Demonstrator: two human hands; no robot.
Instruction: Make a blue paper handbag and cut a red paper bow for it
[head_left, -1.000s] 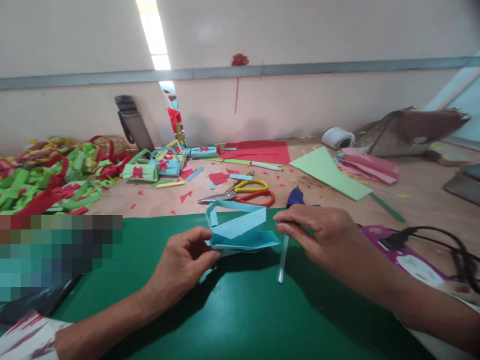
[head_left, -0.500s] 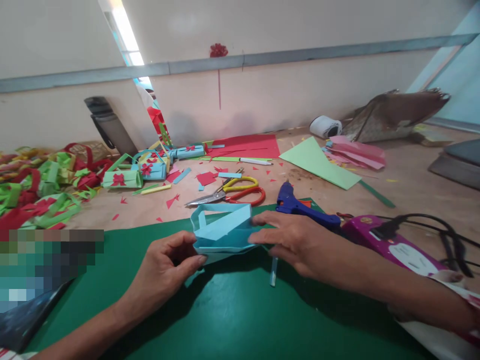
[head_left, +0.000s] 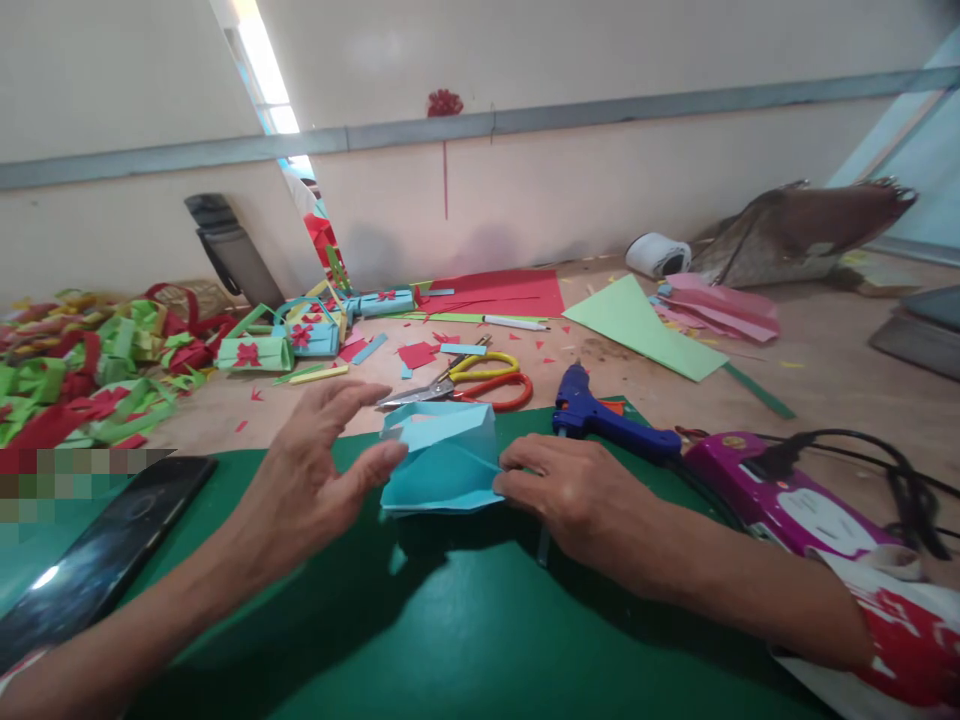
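Note:
A light blue folded-paper bag [head_left: 442, 475] with a strip handle is held just above the green mat [head_left: 465, 640]. My right hand [head_left: 577, 500] pinches its right edge. At the bag's left side, my left hand [head_left: 319, 465] is open, thumb and fingers spread, with nothing between them. The blue glue gun [head_left: 600, 415] lies behind my right hand, and a clear glue stick [head_left: 544, 545] shows below that hand, partly hidden. Scissors [head_left: 480, 380] with yellow and red handles lie behind the bag.
A phone [head_left: 112, 550] lies at left. Small paper bags [head_left: 255, 353] and a colourful paper pile [head_left: 90, 370] stand behind it. A purple power strip [head_left: 795, 500] with cables is at right. Red paper [head_left: 495, 292], green paper [head_left: 645, 325] and a dark bottle [head_left: 232, 250] are farther back.
My left hand has let go of the bag and moved up and left, its fingers opening. My right fingers have closed on the bag's right edge. The bag's front now tilts more toward me.

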